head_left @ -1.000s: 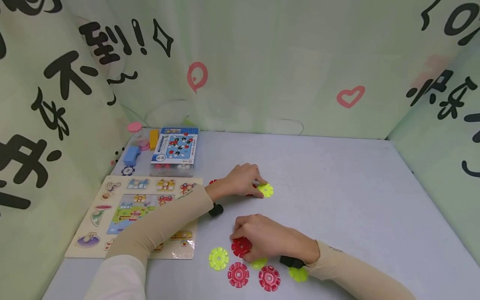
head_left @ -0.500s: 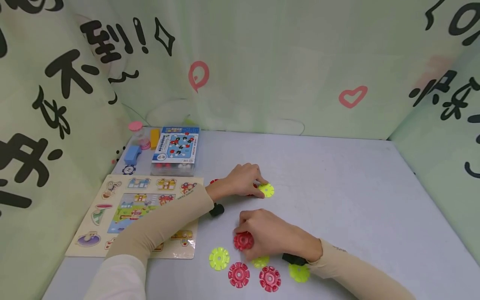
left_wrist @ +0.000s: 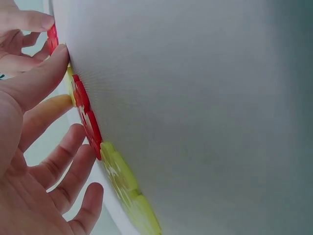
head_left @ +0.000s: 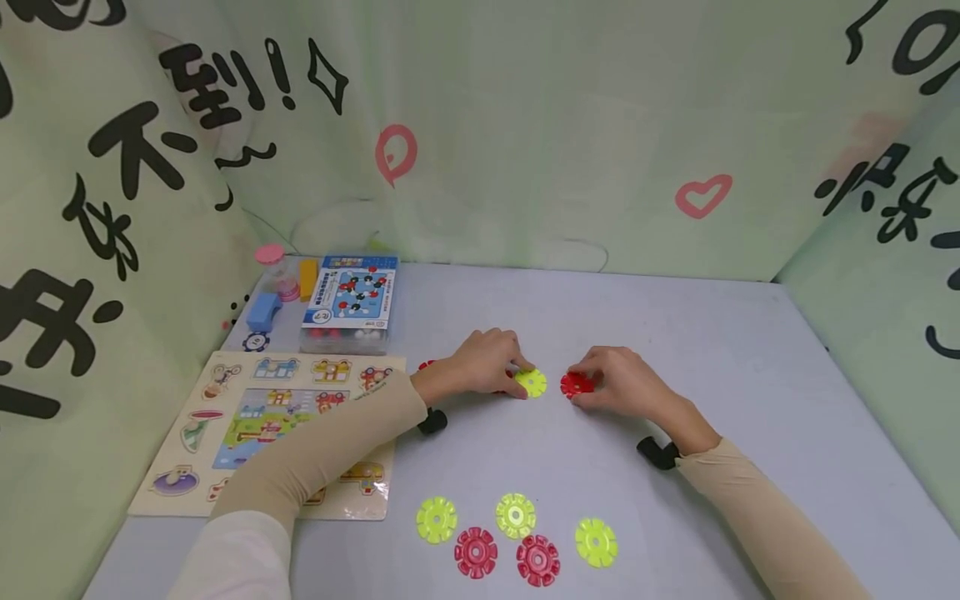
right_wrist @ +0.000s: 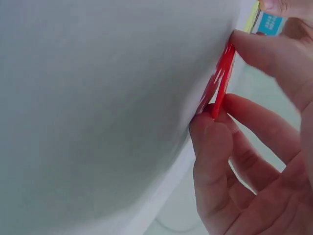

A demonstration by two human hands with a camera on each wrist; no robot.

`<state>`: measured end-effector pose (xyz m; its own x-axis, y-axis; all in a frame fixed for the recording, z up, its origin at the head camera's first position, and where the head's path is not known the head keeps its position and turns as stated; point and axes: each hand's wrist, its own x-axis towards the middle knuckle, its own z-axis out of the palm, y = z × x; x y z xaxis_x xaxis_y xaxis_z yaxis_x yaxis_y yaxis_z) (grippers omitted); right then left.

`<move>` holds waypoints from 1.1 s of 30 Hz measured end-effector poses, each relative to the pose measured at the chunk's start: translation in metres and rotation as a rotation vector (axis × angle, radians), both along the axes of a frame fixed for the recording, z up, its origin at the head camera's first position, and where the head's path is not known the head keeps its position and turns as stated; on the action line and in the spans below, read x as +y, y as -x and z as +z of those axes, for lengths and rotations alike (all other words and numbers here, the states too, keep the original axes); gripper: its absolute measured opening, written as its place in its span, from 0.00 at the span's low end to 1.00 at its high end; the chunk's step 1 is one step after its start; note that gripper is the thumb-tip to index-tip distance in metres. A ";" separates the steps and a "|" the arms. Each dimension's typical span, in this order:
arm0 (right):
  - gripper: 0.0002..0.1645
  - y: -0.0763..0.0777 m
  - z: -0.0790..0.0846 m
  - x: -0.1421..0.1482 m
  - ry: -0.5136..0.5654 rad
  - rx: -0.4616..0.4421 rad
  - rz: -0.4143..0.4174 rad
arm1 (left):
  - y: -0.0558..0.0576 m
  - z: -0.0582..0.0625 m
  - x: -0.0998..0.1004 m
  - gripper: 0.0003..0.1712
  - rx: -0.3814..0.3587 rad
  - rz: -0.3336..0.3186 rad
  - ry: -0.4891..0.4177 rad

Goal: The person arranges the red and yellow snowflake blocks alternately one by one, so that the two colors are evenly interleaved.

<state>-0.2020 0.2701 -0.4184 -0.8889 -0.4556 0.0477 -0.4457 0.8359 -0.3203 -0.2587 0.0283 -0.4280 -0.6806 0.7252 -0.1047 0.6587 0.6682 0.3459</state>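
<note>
In the head view my right hand (head_left: pixel 630 387) pinches a red notched building disc (head_left: pixel 576 385) by its edges. The right wrist view shows that disc (right_wrist: pixel 226 73) tilted close over the table, thumb and fingers at its rim. Just left of it, my left hand (head_left: pixel 483 362) holds a yellow-green notched disc (head_left: pixel 532 382) between thumb and index finger. Under the left hand, mostly hidden from above, the row goes on with a red disc (left_wrist: pixel 87 117) and another yellow-green disc (left_wrist: pixel 128 188), seen in the left wrist view. A gap separates the two held discs.
Nearer the front lie loose yellow-green discs (head_left: pixel 516 516) and red discs (head_left: pixel 537 560). A picture puzzle board (head_left: pixel 191 392) lies under the left forearm. Behind it stand a boxed set (head_left: pixel 351 292), a blue block (head_left: pixel 264 312), a yellow block (head_left: pixel 308 279) and a pink-capped bottle (head_left: pixel 277 273).
My right hand has picked up the red disc from the front group and carried it up and right, beside the row. The left hand has stayed in place.
</note>
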 end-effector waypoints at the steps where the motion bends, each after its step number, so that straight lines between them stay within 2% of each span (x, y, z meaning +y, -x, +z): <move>1: 0.25 0.001 -0.001 0.000 -0.004 -0.006 0.014 | 0.000 0.000 0.000 0.28 0.002 -0.002 0.002; 4: 0.26 0.000 -0.001 -0.003 -0.008 -0.014 0.026 | -0.001 0.001 0.002 0.28 0.010 -0.012 0.003; 16: 0.29 -0.008 -0.002 -0.008 -0.042 -0.049 -0.046 | -0.005 0.001 0.007 0.27 0.006 -0.019 0.006; 19: 0.30 -0.015 -0.002 -0.008 -0.033 -0.020 -0.072 | -0.005 0.000 0.012 0.27 0.018 0.006 0.004; 21: 0.29 -0.027 0.000 -0.010 -0.005 -0.001 -0.071 | -0.005 0.001 0.017 0.27 0.032 0.019 0.000; 24: 0.26 -0.053 0.003 -0.023 0.038 0.001 0.007 | -0.005 0.002 0.026 0.28 0.042 0.008 -0.003; 28: 0.25 -0.090 0.005 -0.053 0.047 -0.095 0.201 | -0.004 0.003 0.039 0.29 0.032 -0.035 -0.002; 30: 0.27 -0.102 0.005 -0.069 0.011 -0.122 0.284 | -0.004 0.001 0.044 0.28 0.030 -0.045 -0.005; 33: 0.28 -0.113 0.005 -0.086 -0.071 -0.112 0.347 | -0.003 0.000 0.050 0.26 0.031 -0.051 -0.004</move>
